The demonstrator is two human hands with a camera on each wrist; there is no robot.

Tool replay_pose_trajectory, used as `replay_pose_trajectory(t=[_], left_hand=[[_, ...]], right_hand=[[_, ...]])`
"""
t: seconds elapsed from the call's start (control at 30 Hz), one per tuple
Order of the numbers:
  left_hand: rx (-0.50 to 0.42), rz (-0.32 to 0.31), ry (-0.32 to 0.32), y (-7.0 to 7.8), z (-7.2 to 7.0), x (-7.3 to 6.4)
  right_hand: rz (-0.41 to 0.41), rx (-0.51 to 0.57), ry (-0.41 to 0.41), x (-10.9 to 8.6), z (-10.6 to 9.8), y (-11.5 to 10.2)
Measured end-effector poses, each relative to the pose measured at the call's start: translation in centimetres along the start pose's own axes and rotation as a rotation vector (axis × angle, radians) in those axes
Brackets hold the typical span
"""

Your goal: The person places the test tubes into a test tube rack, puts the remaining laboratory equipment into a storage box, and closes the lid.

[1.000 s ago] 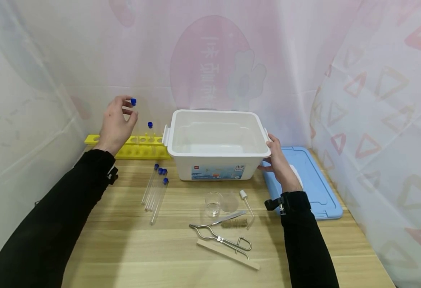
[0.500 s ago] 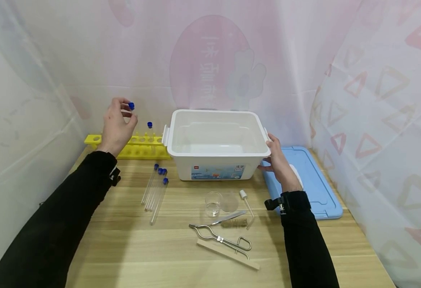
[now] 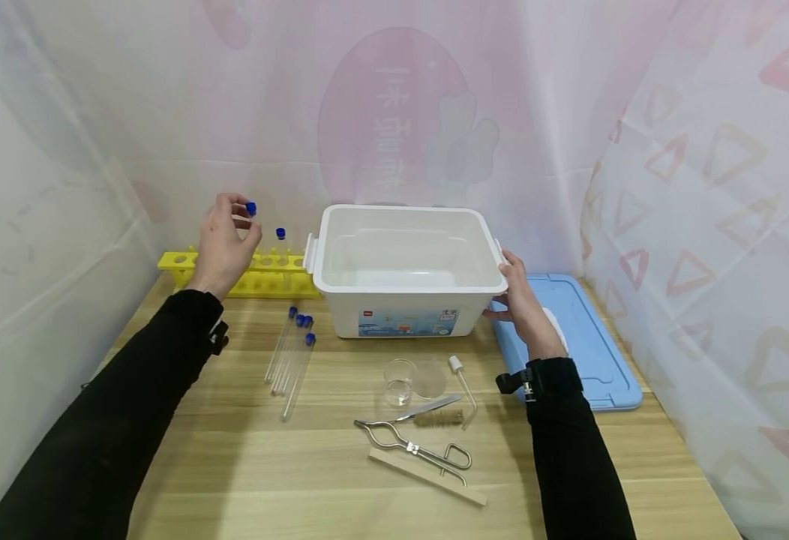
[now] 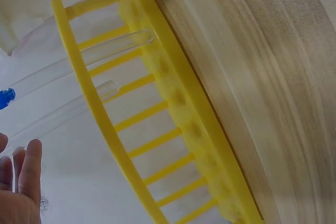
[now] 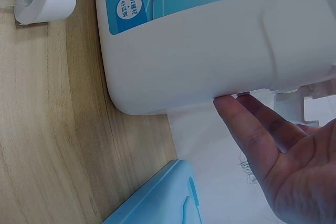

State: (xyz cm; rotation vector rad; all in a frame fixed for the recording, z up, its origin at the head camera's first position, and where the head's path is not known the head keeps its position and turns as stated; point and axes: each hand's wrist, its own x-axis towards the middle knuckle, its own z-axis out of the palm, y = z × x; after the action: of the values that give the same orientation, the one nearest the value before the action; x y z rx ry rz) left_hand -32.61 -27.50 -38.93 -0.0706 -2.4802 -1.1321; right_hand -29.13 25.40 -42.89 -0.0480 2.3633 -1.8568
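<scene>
Blue-capped test tube (image 4: 59, 117) pinched in left hand (image 3: 224, 246), lower end partway into yellow rack (image 3: 266, 285); right hand (image 3: 527, 307) holds white box (image 3: 408, 301) by one end.

The tub (image 3: 340, 311) stands between the rack (image 3: 300, 288) and the lid (image 3: 590, 349)

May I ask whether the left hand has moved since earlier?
Yes: in the head view, the left hand has come down relative to the rack.

“102器材 + 45试剂” and red “同步” on the blue label (image 5: 178, 3) of the white box (image 5: 184, 66)
</scene>
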Motion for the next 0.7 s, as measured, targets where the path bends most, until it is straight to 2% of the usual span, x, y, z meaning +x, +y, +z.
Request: replay_pose_trajectory(t=[0.4,0.7], left_hand=[[-0.009,-0.010,-0.026,-0.9,0.8,-1.0],[-0.014,-0.017,-0.039,-2.3,1.7,-1.6]], right_hand=[[-0.007,0.002,0.000,-0.1,0.0,0.0],[-0.004,0.009,0.001,0.1,0.1,0.0]])
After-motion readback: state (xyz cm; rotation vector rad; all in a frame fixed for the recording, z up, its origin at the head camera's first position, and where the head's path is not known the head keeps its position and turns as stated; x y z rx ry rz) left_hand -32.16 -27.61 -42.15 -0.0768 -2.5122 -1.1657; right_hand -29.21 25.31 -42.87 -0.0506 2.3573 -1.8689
